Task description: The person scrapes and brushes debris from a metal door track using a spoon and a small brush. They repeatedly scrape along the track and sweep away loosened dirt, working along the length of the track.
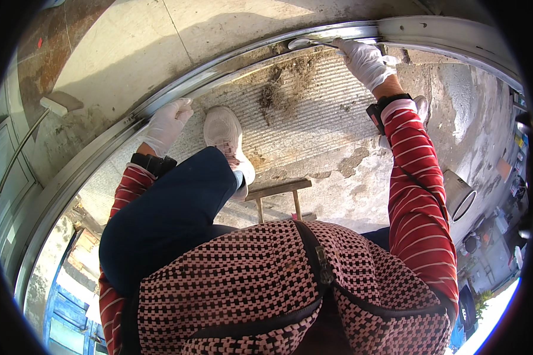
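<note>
My right hand [366,62], in a thin white glove, grips the handle of a metal spoon [300,43]. The spoon's bowl points left and lies at the metal track of a sliding door [257,55]. Beside the left stretch of that track is my left hand [169,124], also gloved. Its fingers are curled in, and no object shows in them. A clump of grey-brown dust and debris [288,86] lies on the ribbed concrete [328,102] below the spoon.
Behind my shoe [224,133] stands a low wooden stool [280,190], partly hidden by my jacket. A metal bucket [459,195] is at the right, past my forearm. Beyond the track, a pole with a white head [54,106] rests on the tiled floor [137,53].
</note>
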`<action>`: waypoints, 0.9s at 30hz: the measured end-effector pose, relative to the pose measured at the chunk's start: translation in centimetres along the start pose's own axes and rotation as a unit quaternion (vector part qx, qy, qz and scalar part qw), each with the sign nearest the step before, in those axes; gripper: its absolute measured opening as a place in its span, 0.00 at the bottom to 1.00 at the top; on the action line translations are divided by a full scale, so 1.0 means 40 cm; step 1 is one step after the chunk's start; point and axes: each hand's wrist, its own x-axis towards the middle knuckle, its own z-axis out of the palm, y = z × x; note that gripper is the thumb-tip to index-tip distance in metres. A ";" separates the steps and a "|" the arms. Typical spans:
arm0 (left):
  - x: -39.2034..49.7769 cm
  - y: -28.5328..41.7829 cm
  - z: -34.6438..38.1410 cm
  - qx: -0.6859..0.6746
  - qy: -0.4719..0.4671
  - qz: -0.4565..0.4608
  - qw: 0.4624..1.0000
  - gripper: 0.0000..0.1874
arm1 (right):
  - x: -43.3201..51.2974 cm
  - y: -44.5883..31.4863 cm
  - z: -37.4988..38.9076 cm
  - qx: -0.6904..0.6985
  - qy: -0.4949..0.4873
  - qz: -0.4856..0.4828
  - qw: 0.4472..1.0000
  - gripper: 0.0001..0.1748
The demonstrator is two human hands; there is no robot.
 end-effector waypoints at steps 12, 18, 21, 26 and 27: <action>-0.003 0.008 0.000 -0.009 -0.007 0.023 1.000 0.18 | -0.097 -0.013 -0.069 -0.101 0.004 -0.045 0.994 0.19; -0.010 0.016 -0.001 -0.029 -0.009 -0.010 1.000 0.17 | -0.064 -0.073 -0.037 -0.110 0.048 0.034 0.992 0.18; -0.015 0.007 -0.006 -0.019 -0.007 0.001 1.000 0.19 | -0.044 -0.097 -0.006 -0.139 0.017 0.052 0.989 0.17; -0.021 -0.008 0.004 0.000 -0.013 0.005 1.000 0.16 | -0.065 -0.123 0.037 -0.120 0.025 0.082 0.989 0.19; -0.022 -0.010 0.007 0.000 -0.015 0.009 1.000 0.16 | -0.068 -0.127 0.044 -0.115 0.031 0.069 0.990 0.19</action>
